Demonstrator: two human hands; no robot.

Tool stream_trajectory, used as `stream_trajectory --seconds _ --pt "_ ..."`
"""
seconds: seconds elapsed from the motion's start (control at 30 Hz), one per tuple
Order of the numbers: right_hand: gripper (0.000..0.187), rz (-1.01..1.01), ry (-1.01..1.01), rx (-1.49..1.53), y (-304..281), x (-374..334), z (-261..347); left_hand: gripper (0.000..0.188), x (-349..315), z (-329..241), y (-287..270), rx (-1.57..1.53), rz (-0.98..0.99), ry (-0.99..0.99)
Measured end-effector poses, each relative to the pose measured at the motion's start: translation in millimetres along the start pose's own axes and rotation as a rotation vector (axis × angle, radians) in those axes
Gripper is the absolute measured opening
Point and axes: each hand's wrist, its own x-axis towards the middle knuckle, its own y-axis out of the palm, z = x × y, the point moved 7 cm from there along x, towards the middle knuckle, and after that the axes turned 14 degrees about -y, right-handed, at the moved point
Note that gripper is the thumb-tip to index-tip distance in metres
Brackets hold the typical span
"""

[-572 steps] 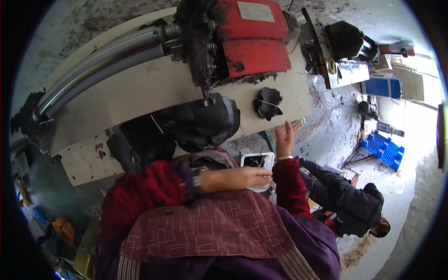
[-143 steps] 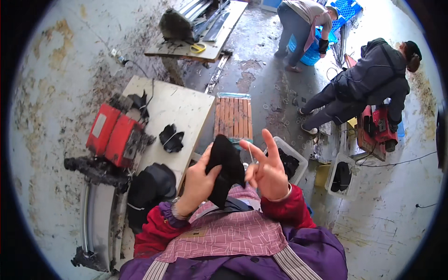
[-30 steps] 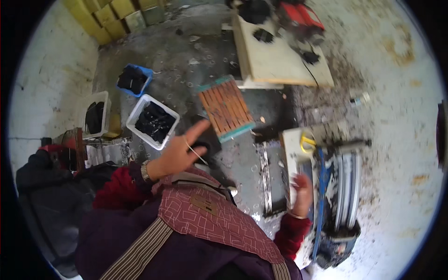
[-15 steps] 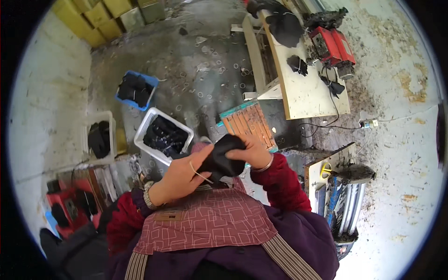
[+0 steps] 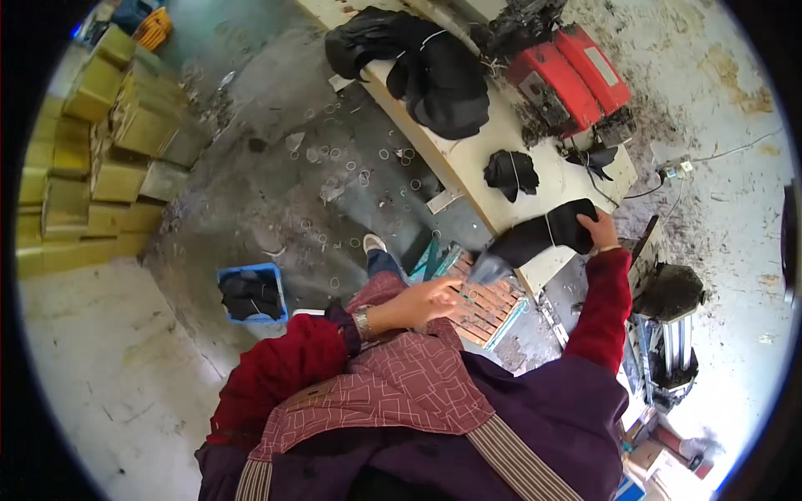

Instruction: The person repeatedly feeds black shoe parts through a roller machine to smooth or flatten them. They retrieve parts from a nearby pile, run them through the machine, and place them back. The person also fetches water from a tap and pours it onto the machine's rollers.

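My right hand [image 5: 600,230] grips one end of a black cloth-like bundle [image 5: 535,236]. A thin pale band runs around the bundle's middle. That bundle reaches across the near end of the pale worktable [image 5: 561,171], its other end blurred and sticking out past the edge. In front of my apron is my left hand [image 5: 424,302], apart from the bundle, its fingers stretched out with nothing in them. Farther up the table lie a small banded black bundle [image 5: 511,174] and a large black pile [image 5: 439,79].
A red machine [image 5: 568,79] with a cable stands at the table's wall side. Below the table is a slatted wooden pallet [image 5: 480,292]. At left are a blue crate [image 5: 282,288] of black pieces and stacked yellow blocks [image 5: 92,167]. Pale rings litter the floor.
I have turned toward the table. My right hand has carried the bundle from before my body to the table end. The band once around my left hand now circles the bundle; that hand let go.
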Motion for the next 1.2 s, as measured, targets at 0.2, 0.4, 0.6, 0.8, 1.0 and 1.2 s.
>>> stream_trajectory --seconds 0.2,0.4,0.6,0.8,1.0,1.2 --pt "0.031 -0.100 0.025 -0.707 -22.0 48.0 -55.2 0.031 6.2 -23.5 -154.1 0.065 -0.238 -0.174" --pt "0.026 -0.546 -0.046 -0.936 -18.7 55.8 30.4 0.017 50.2 -118.6 -325.1 0.553 -0.684 0.275" --pt "0.010 -0.401 -0.095 -0.323 188.0 151.8 210.5 0.020 156.7 -214.4 -444.2 0.758 -0.756 0.355" --pt "0.019 -0.698 0.016 -0.377 262.7 311.8 252.0 0.036 247.1 -247.8 -456.4 1.042 -0.325 0.589" --pt "0.027 -0.651 0.368 -0.765 263.2 362.8 232.4 0.053 278.8 -256.2 -464.0 1.119 0.010 0.434" --pt "0.020 -0.883 0.217 -0.268 271.3 331.4 262.1 0.062 267.4 -267.1 -466.2 1.172 0.090 0.589"
